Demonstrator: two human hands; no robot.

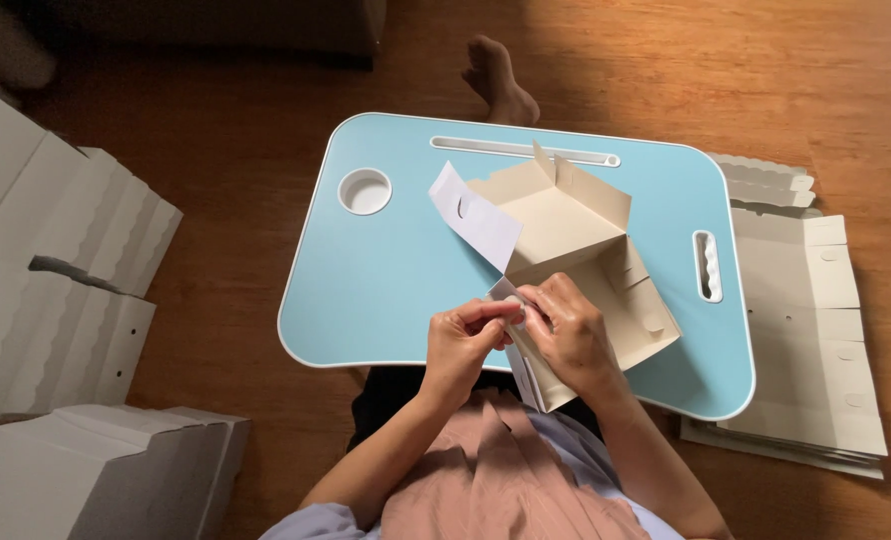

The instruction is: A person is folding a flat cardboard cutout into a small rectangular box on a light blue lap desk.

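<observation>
A half-folded cardboard box (pixel 566 225), beige inside and white outside, lies on the light blue lap table (pixel 386 270). My left hand (pixel 464 340) and my right hand (pixel 571 335) meet at the box's near corner. Both pinch a small white flap there, fingertips touching. A larger white flap (pixel 474 215) sticks up to the left of the box. The box's near edge hangs over the table's front rim, toward my lap.
Folded white boxes (pixel 56 270) are piled on the wooden floor at the left. A stack of flat box blanks (pixel 816 330) lies on the floor at the right. The table has a round cup recess (pixel 365 191), a long slot (pixel 526 150) and a handle hole (pixel 707 266). A bare foot (pixel 501 80) shows beyond the table.
</observation>
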